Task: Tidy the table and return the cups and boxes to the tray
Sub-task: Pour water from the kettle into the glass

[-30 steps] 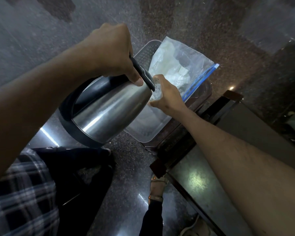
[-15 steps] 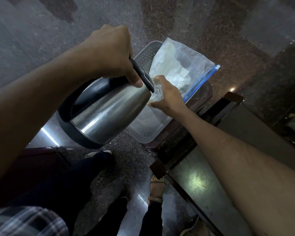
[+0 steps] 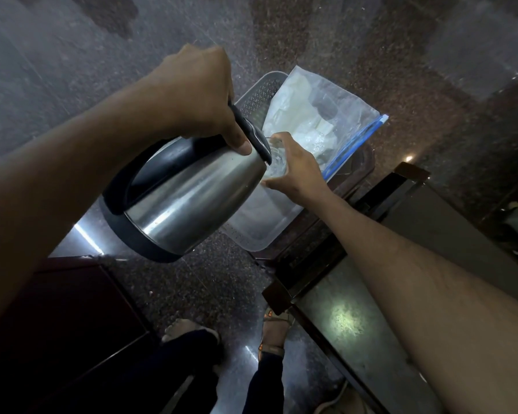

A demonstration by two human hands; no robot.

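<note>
My left hand (image 3: 201,94) grips the black handle of a steel kettle (image 3: 189,198), which is tipped with its spout toward a clear glass cup (image 3: 275,158). My right hand (image 3: 299,168) is wrapped around that cup and holds it above a grey plastic tray (image 3: 257,234). The kettle's lid edge hides part of the cup's rim. A clear zip bag (image 3: 320,115) with a blue seal and white contents lies across the tray's far end.
The tray rests on a small dark stand above a speckled stone floor (image 3: 371,40). A glass-topped dark table (image 3: 356,324) runs under my right forearm. A dark wooden seat (image 3: 57,309) is at lower left; sandalled feet (image 3: 274,327) stand below.
The kettle and cup have hardly shifted. The checked cloth at the lower left has gone from view, and the legs below have moved.
</note>
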